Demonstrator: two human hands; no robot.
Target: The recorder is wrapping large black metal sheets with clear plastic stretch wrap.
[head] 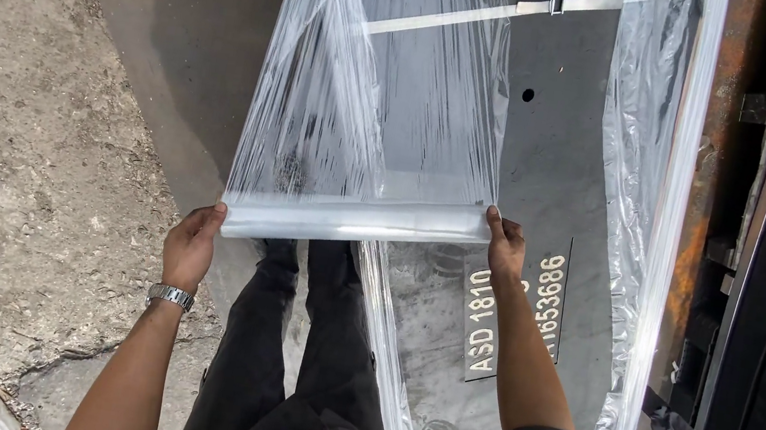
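Item: roll of clear stretch film (357,221), held level at picture centre, one end in each hand. Left hand (191,245) closed around the 9 o'clock end, metal wristwatch (171,296) on that wrist; right hand (505,246) closed on the 3 o'clock end.

Film sheet (381,93): paid out toward 12 o'clock, taut and streaked, over a large dark glass panel (552,169) crossed by a pale strap with buckle (557,4). A second film layer hangs along the panel edge at 3 o'clock.

Step, as judged: wrapping the panel, mid-pass. Next move calls for even tension at both ends.

Surround: concrete floor (20,141) at 9 o'clock.
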